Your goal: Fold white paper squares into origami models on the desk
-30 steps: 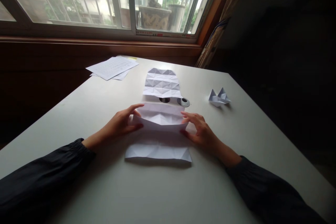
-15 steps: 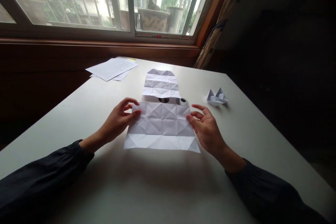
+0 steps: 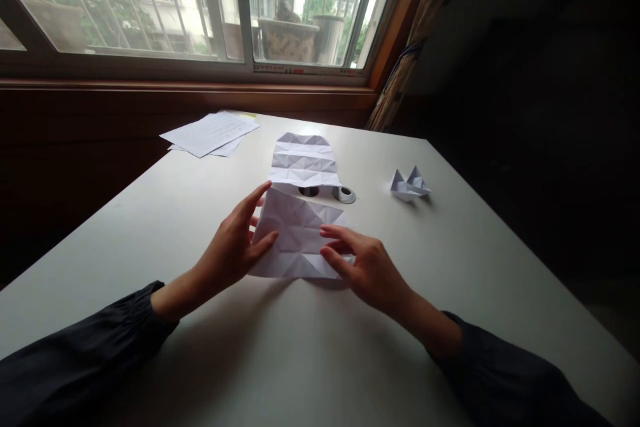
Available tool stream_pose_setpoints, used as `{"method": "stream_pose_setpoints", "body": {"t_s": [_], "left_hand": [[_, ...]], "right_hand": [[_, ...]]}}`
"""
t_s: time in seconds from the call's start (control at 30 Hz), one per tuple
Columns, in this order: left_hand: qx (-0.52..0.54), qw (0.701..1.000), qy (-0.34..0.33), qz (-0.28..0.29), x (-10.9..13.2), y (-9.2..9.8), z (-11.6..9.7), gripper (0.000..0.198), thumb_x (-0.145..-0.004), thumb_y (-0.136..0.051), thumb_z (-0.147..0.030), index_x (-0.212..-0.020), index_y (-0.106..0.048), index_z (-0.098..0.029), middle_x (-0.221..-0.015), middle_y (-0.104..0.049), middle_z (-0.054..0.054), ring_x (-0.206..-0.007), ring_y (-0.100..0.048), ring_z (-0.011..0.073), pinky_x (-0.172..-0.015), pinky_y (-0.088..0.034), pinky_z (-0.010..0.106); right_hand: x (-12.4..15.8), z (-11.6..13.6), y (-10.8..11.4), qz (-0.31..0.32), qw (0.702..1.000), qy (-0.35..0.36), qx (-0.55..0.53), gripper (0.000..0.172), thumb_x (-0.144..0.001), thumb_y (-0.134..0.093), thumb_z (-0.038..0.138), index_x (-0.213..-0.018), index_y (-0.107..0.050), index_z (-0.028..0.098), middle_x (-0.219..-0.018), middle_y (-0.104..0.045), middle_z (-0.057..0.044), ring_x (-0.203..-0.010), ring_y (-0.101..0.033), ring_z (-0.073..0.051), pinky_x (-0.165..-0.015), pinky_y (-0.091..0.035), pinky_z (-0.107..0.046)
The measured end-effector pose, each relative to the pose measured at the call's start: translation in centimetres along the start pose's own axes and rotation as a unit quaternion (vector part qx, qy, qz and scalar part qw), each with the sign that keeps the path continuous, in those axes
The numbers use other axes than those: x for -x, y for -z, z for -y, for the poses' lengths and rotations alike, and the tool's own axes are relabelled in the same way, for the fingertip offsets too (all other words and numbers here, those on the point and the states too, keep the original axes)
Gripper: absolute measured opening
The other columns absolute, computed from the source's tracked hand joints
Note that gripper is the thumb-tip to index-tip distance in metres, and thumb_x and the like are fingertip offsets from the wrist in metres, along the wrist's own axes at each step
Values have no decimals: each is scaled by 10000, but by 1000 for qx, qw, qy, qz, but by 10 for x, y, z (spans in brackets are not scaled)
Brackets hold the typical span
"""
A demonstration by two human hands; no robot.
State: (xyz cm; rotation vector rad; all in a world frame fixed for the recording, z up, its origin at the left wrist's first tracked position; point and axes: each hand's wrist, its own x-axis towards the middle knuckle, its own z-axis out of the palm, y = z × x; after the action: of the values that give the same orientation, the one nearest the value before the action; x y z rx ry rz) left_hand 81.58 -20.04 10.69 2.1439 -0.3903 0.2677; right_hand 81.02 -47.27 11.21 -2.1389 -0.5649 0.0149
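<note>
the writing on the printed sheets point(image 3: 209, 133) is too small to read, the right hand point(image 3: 367, 267) covers the right side of the creased white paper point(image 3: 293, 233), and the dark left sleeve point(image 3: 75, 360) runs off the lower left corner of the view

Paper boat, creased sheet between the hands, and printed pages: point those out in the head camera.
Paper boat point(image 3: 410, 187): head view, on the middle of its hull.
Creased sheet point(image 3: 295, 233): head view, on its middle, between the hands.
Printed pages point(image 3: 207, 133): head view, on the top page.
</note>
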Motion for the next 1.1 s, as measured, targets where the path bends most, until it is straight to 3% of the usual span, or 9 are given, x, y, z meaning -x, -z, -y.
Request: {"method": "stream_pose_setpoints", "body": {"t_s": [0.13, 0.27, 0.4, 0.5, 0.6, 0.7, 0.8, 0.9, 1.1], "left_hand": [[154, 978, -74, 121, 17, -4, -22, 860, -924, -674, -306, -1605, -151, -360, -1449, -539, 144, -1109, -679, 264, -921, -613, 433], [150, 951, -137, 233, 26, -1, -31, 743, -926, -680, -287, -1573, -313, -299, -1492, -527, 147, -1336, -556, 308, -1112, -499, 476], [175, 973, -117, 96, 21, -2, -21, 330, -978, -604, -271, -1307, -600, -246, -1167, -716, 111, -1063, -704, 237, -952, -585, 395], [204, 977, -16, -63, 10, -5, -6, 458, -932, -687, -363, -1346, -517, -263, -1253, -660, 112, -1163, -653, 237, -995, -559, 401], [279, 958, 49, 35, 2, -7, 4, 873, -809, -763, -574, -1514, -329, -297, -1553, -426, 173, -1398, -486, 329, -1100, -492, 481], [381, 901, 109, 178, 1, -8, 3, 894, -799, -736, -638, -1517, -359, -262, -1508, -485, 215, -1315, -569, 378, -1020, -550, 492], [401, 884, 147, 189, 1, -8, -1, 627, -861, -746, -472, -1377, -518, -199, -1371, -615, 198, -1198, -656, 348, -953, -589, 450], [340, 925, 131, 111, -2, -4, 3, 566, -869, -744, -414, -1341, -525, -192, -1312, -655, 161, -1141, -680, 309, -911, -601, 425], [-72, 994, 14, 75, -4, 6, 32, 466, -864, -705, -455, -1235, -597, -196, -1028, -731, 94, -889, -701, 272, -801, -579, 403]], "right_hand": [[-2, 16, -9, 125, 966, -36, -225, 820, -900, -655, 605, -1559, -354, 220, -1447, -577, -179, -1262, -620, -345, -1003, -546, -498], [-3, 22, -12, 96, 943, -59, -312, 720, -881, -700, 575, -1476, -469, 241, -1388, -610, -141, -1257, -609, -328, -967, -558, -432], [0, 19, -10, 78, 908, -139, -389, 418, -944, -661, 456, -1273, -637, 200, -1093, -733, -105, -909, -719, -244, -741, -587, -341], [6, 16, -2, 90, 872, -171, -450, 382, -915, -690, 434, -1206, -666, 187, -1084, -740, -111, -880, -724, -253, -726, -596, -356], [12, 16, 7, 90, 851, -191, -482, 389, -905, -672, 432, -1211, -654, 192, -1152, -733, -132, -947, -735, -294, -782, -614, -414], [14, 12, 12, 58, 854, -194, -480, 384, -907, -630, 428, -1209, -641, 191, -1116, -744, -139, -909, -747, -307, -780, -623, -452], [10, 0, 11, 10, 867, -187, -463, 343, -905, -621, 413, -1171, -647, 197, -1069, -755, -121, -863, -749, -295, -763, -623, -452], [3, -20, 10, -16, 911, -154, -383, 318, -917, -618, 428, -1143, -649, 206, -1031, -757, -92, -841, -738, -275, -744, -610, -429], [-5, -47, 14, -80, 993, -49, 76, 232, -883, -681, 393, -1033, -655, 219, -813, -713, -32, -669, -666, -209, -656, -554, -358]]}}
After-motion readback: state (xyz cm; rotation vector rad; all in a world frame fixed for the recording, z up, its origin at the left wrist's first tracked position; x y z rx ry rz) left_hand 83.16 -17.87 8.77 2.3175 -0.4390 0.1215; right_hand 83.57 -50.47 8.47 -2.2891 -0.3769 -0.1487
